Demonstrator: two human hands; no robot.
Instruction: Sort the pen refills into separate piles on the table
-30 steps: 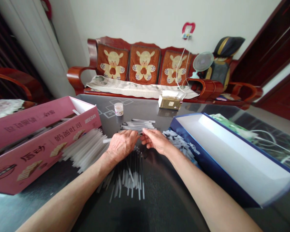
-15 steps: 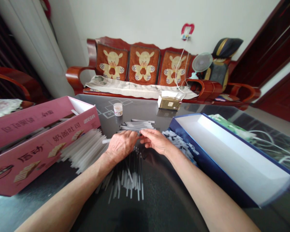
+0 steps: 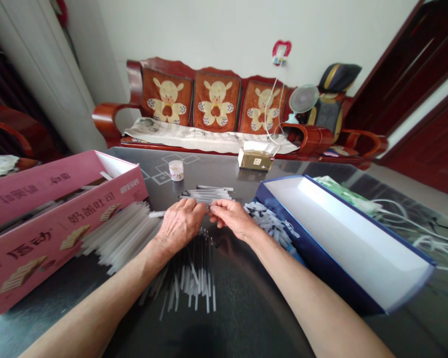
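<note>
My left hand (image 3: 182,221) is closed around a white pen barrel (image 3: 156,214), whose end sticks out on the left. Against its fingertips, my right hand (image 3: 231,218) pinches something too small to make out. Beyond both hands lies a row of white pens (image 3: 211,193) with dark tips. Thin pen refills (image 3: 197,273), with clear and whitish ends, are spread on the table below my hands. Left of my left hand is a pile of translucent white tubes (image 3: 121,236). Small white caps (image 3: 271,221) are heaped right of my right hand.
A pink carton (image 3: 70,214) stands at the left, holding long pieces. At the right is an open blue box (image 3: 343,238) with a white inside. A small tub (image 3: 176,170) and a tissue box (image 3: 255,158) stand farther back on the dark table (image 3: 246,308).
The whole view has shifted slightly, with things appearing a little farther left. Both hands stay together at the fingertips, the left still on the pen barrel.
</note>
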